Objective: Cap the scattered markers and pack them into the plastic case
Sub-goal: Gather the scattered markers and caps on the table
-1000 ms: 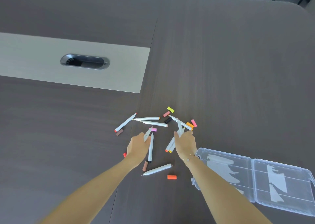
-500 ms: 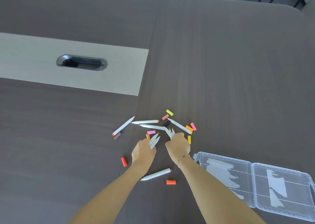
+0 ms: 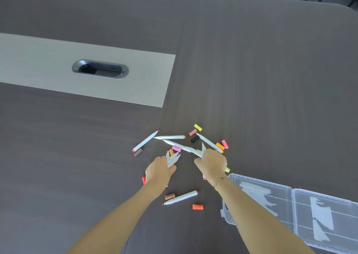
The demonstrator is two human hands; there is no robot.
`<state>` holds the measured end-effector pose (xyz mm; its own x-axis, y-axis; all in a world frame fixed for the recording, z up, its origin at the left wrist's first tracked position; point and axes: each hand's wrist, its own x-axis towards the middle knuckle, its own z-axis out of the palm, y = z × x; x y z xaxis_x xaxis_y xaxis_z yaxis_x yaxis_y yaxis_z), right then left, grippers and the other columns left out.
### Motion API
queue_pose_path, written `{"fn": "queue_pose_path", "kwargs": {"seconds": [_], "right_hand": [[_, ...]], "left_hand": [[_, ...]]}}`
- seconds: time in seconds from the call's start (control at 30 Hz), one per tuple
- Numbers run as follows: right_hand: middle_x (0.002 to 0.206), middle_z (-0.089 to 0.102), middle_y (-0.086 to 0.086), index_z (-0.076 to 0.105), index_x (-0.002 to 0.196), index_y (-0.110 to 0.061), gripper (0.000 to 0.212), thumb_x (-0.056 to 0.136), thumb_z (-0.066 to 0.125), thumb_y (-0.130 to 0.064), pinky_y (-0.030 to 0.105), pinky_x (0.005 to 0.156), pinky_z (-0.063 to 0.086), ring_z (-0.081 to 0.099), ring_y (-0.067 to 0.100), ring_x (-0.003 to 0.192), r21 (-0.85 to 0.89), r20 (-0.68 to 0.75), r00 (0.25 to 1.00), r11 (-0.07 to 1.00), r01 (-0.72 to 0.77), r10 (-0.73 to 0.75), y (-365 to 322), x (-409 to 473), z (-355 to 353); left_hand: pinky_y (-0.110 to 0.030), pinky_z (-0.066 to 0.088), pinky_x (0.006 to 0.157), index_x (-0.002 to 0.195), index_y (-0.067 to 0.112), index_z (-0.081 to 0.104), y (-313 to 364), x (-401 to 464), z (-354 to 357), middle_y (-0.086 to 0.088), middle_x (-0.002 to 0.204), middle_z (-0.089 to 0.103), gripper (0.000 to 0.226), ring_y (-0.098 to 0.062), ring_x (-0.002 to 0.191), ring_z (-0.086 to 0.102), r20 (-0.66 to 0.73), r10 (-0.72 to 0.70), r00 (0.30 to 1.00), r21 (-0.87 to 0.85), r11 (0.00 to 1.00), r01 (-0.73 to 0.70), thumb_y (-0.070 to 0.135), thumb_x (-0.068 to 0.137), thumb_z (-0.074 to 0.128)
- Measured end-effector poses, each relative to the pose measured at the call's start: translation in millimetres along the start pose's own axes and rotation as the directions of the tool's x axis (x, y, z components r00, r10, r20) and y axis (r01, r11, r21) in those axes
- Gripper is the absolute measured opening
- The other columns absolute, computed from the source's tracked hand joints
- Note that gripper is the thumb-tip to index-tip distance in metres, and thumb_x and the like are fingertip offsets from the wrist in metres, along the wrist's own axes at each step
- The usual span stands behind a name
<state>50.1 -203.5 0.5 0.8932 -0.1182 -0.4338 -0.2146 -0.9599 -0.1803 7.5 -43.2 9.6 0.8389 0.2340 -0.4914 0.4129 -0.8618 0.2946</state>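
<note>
The left hand (image 3: 159, 169) grasps a bunch of uncapped markers (image 3: 173, 158) and the right hand (image 3: 212, 161) grasps another few; more markers and loose caps (image 3: 197, 207) lie scattered around both. The open case (image 3: 302, 213) sits near right. With bare tips fanned out, ink could smear the table or skin, and a full fist may drop pens while capping. The dark wood-grain table (image 3: 271, 79) has a pale panel with a cable slot (image 3: 100, 69) far left; chair legs show far beyond
</note>
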Motion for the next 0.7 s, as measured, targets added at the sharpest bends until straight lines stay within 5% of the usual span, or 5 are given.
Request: {"fn": "queue_pose_path", "kwargs": {"seconds": [0.3,0.37,0.47,0.53,0.7], "right_hand": [[0.080,0.054,0.003,0.052,0.086,-0.013,0.018,0.089,0.047,-0.031,0.027,0.053,0.031,0.043,0.020,0.077,-0.008,-0.077,0.988,0.991,0.134,-0.134,13.9,21.5,-27.3],[0.084,0.062,0.006,0.053,0.098,-0.010,0.023,0.092,0.048,-0.032,0.029,0.060,0.032,0.038,0.019,0.080,-0.109,-0.124,0.972,0.976,0.188,-0.201,17.2,29.8,-32.4],[0.091,0.067,0.006,0.053,0.102,-0.010,0.025,0.092,0.050,-0.032,0.028,0.067,0.029,0.040,0.021,0.077,-0.232,-0.109,0.938,0.926,0.298,-0.329,20.0,39.3,-36.3],[0.092,0.063,0.004,0.052,0.101,-0.009,0.021,0.091,0.053,-0.028,0.028,0.066,0.033,0.048,0.022,0.076,-0.243,-0.044,0.925,0.902,0.357,-0.378,21.7,41.7,-35.7],[0.076,0.045,0.000,0.051,0.093,-0.009,0.025,0.081,0.069,-0.023,0.025,0.047,0.032,0.055,0.023,0.056,-0.285,-0.071,0.922,0.893,0.348,-0.381,23.9,45.5,-28.5]], "left_hand": [[-0.013,0.028,0.059,0.122,0.023,0.047,-33.7,52.6,-48.2,0.020,0.090,0.042,0.031,0.000,0.077,0.038,-0.063,-0.099,0.993,-0.407,0.911,0.065,0.013,0.093,0.043],[-0.016,0.028,0.070,0.124,0.029,0.048,-39.6,61.6,-52.5,0.016,0.119,0.043,0.041,-0.005,0.091,0.036,-0.108,0.010,0.994,0.062,0.998,-0.003,0.011,0.088,0.043],[-0.013,0.032,0.068,0.132,0.023,0.043,-38.7,74.7,-72.2,0.001,0.111,0.041,0.037,-0.003,0.078,0.033,0.052,-0.080,0.995,-0.301,0.949,0.092,0.021,0.095,0.048],[-0.018,0.032,0.072,0.140,0.025,0.033,-44.0,76.0,-69.5,-0.001,0.102,0.036,0.049,-0.013,0.081,0.032,-0.025,0.027,0.999,0.020,0.999,-0.027,0.019,0.093,0.046],[-0.028,0.039,0.059,0.110,0.002,0.047,-26.6,84.5,-63.4,-0.008,0.098,0.043,0.025,-0.028,0.082,0.058,-0.093,-0.124,0.988,-0.275,0.957,0.094,0.017,0.090,0.052]]}}
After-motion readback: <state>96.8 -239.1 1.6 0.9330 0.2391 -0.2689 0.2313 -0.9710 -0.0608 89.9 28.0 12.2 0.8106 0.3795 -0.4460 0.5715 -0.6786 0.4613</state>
